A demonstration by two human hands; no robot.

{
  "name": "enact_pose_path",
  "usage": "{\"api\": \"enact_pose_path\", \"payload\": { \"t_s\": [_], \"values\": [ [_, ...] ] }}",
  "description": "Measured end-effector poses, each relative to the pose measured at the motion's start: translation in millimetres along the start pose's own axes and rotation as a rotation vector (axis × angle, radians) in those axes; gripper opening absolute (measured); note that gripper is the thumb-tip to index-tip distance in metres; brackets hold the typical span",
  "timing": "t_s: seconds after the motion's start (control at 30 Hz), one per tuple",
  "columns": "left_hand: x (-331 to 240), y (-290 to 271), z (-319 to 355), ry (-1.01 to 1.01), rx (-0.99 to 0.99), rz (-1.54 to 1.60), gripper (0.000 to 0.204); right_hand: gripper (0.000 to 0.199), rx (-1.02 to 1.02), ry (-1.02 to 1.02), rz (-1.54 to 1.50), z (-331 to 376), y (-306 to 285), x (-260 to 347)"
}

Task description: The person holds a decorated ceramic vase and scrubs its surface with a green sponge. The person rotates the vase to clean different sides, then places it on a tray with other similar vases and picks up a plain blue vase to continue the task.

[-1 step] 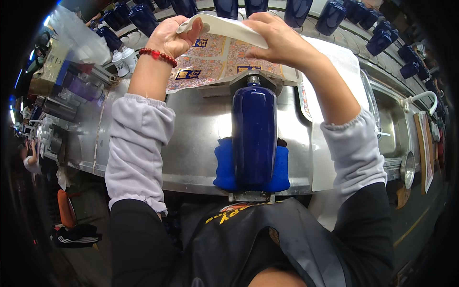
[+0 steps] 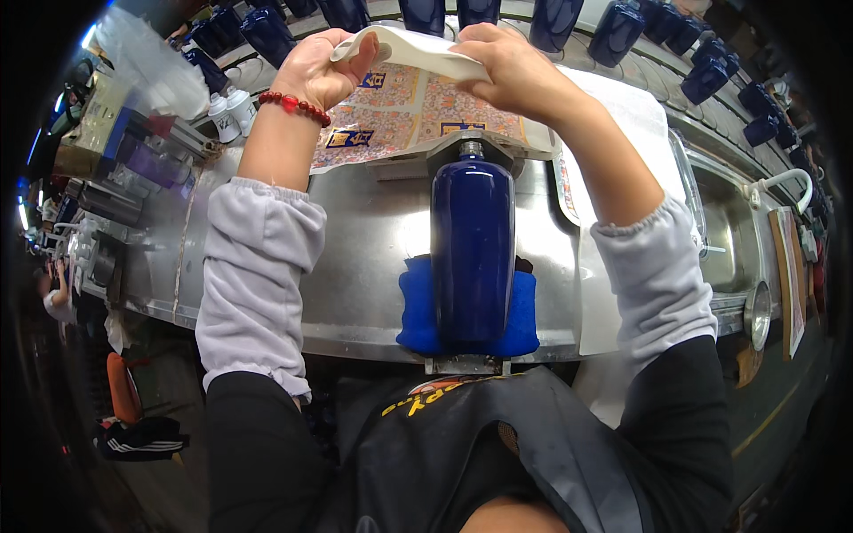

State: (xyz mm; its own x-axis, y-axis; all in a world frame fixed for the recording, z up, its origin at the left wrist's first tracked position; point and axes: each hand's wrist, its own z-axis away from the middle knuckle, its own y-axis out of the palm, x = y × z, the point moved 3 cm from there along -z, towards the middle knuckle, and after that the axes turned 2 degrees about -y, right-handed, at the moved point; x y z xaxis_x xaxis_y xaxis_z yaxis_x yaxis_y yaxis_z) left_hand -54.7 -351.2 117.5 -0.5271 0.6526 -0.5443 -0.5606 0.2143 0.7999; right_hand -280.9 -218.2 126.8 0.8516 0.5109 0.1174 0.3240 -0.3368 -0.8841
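A curled white sheet (image 2: 413, 46) stretches between my two hands at the far side of the metal worktop. My left hand (image 2: 318, 73), with a red bead bracelet at the wrist, has its fingers closed on the sheet's rolled left end. The other end is pinched in my right hand (image 2: 520, 75), whose fingertips partly hide it. Nearer to me a glossy dark blue bottle (image 2: 473, 249) lies on its back, neck pointing away, on a bright blue cloth pad (image 2: 416, 306). Beneath my hands lies a patterned printed sheet (image 2: 391, 129) with orange and blue designs.
Several dark blue bottles (image 2: 615, 34) stand along a slatted conveyor at the back. White bottles (image 2: 233, 114) and a clear plastic bag (image 2: 147, 67) sit at the left. On the right are white paper (image 2: 635, 111), a metal sink (image 2: 724, 222) and a faucet (image 2: 789, 186).
My right hand has shifted slightly, its fingers changing their place on the white sheet, and the sheet's right part bends a little differently. The blue bottle has stayed put.
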Motion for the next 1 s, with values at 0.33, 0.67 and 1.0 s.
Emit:
{"api": "enact_pose_path", "payload": {
  "t_s": [0.33,0.67,1.0],
  "values": [
    [27,27,61,0.248,0.072,-0.467,0.053,0.029,-0.212,0.449,-0.758,4,-58,-54],
    [147,78,129,0.679,0.015,-1.085,0.033,0.048,-0.635,0.455,-1.127,204,-171,-61],
    [369,116,171,0.486,0.675,-2.068,0.028,0.052,-1.653,1.196,-1.033,683,-192,123]
  ]
}}
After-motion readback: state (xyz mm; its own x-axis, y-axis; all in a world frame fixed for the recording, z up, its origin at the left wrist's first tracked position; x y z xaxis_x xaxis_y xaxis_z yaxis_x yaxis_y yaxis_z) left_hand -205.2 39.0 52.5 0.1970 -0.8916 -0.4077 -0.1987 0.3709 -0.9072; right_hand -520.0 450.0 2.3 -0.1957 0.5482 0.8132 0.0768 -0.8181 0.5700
